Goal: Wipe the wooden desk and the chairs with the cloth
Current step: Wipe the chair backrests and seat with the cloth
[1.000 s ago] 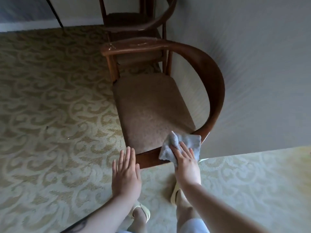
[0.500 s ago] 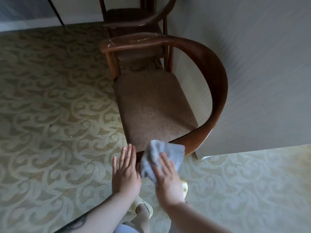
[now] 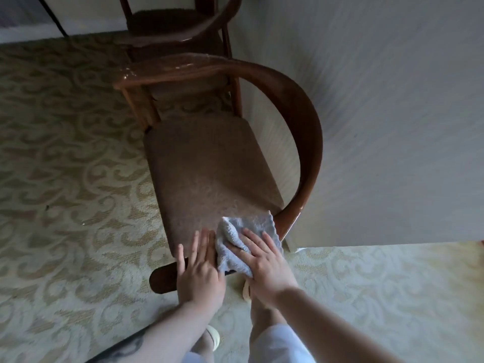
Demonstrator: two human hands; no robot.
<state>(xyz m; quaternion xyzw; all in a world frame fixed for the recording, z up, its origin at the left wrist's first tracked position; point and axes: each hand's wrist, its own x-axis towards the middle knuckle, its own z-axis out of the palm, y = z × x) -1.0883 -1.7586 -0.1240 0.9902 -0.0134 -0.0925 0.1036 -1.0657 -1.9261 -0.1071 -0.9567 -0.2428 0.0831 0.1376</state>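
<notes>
A brown wooden armchair point(image 3: 311, 142) with a padded brown seat stands against the wall, its curved rail running round to a near armrest end point(image 3: 162, 279). A grey-blue cloth point(image 3: 246, 231) lies bunched over the near armrest. My right hand point(image 3: 262, 260) presses flat on the cloth with spread fingers. Just left of it my left hand point(image 3: 199, 271) rests flat on the same armrest with straight fingers, touching the cloth's edge. A second similar chair point(image 3: 178, 24) stands behind the first. The desk is out of view.
A pale wall point(image 3: 392, 113) runs along the right side of the chairs. Patterned beige carpet point(image 3: 65, 179) covers the floor to the left and front. My legs and light slippers point(image 3: 213, 336) are below the armrest.
My right hand slid the cloth leftward along the near armrest, from the curved right end toward my left hand. My left hand stayed on the armrest. The view moved closer.
</notes>
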